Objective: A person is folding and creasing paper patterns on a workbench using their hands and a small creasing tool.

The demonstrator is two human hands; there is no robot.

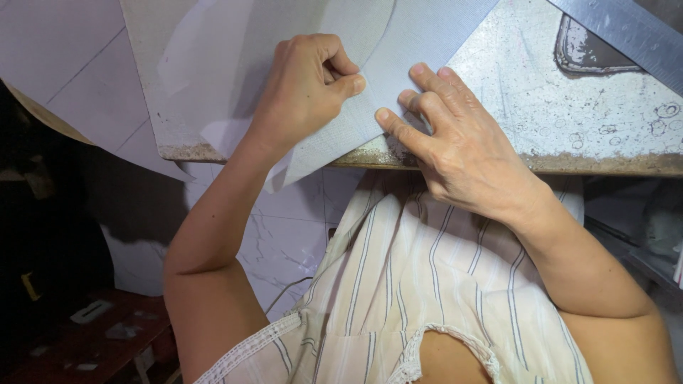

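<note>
Pinching the grey fabric (370, 107) between thumb and curled forefinger, the left hand (306, 89) keeps a closed grip, its other fingers folded into the palm. The pinch sits near the front edge of the tabletop (569, 107), where the fabric's fold line runs toward the person. The right hand (455, 142) lies just beside the left, its grip open: the fingers (427, 78) are spread flat and press down on the same fabric, with the fingertips almost touching the left thumb.

The fabric is a pale grey sheet with a fine weave. It covers the left part of the tabletop and one corner hangs over the front edge. A thinner whitish sheet (206, 64) lies over the fabric, left of the left hand, with a curved edge.

Right of the fabric the tabletop is bare, rough and speckled, marked with small rings. A metal ruler (626, 35) crosses the tabletop's far right corner at a slant, well apart from both hands. Below the front edge shows a striped shirt (398, 284).
</note>
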